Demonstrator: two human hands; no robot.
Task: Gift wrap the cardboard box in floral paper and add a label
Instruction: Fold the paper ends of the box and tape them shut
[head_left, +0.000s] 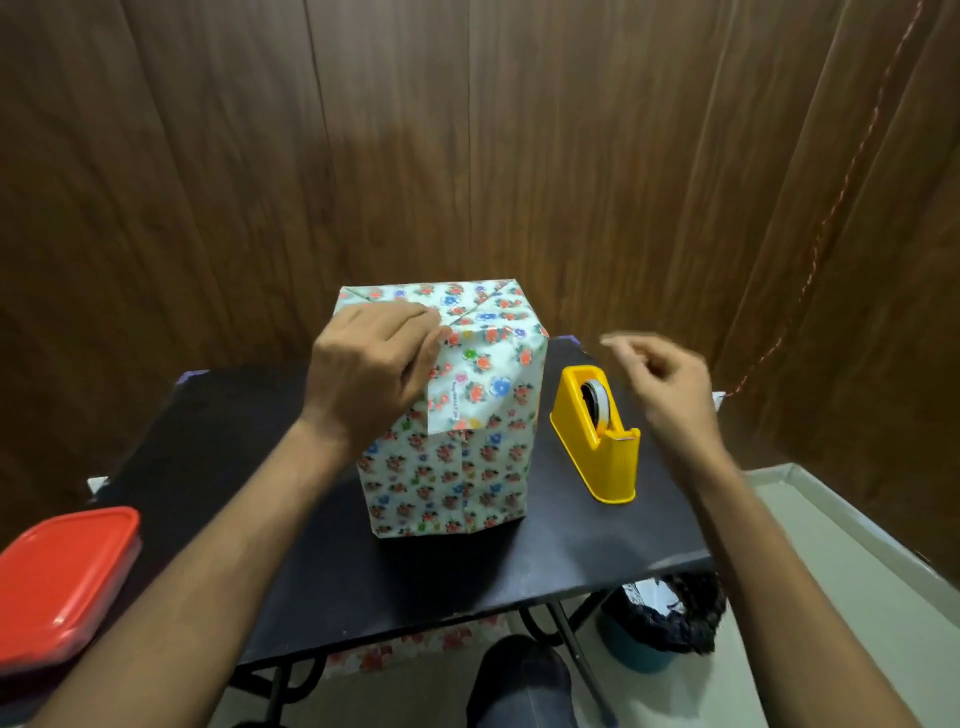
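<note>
The box wrapped in floral paper (467, 467) stands upright in the middle of the black folding table (467, 566). A triangular paper flap (483, 384) is folded down over its near face. My left hand (374, 364) is at the box's top near edge, fingers curled, and holds that flap against the box. A yellow tape dispenser (597, 441) sits just right of the box. My right hand (665, 379) hovers above and to the right of the dispenser. It is blurred, with its fingers curled together. Whether it pinches a piece of tape cannot be told.
A container with a red lid (67, 577) lies at the left, beside the table. Under the table's right side stands a bin with a black liner (660, 623), and a floral paper scrap (415, 649) lies on the floor. Brown wood panelling (467, 156) closes in the back.
</note>
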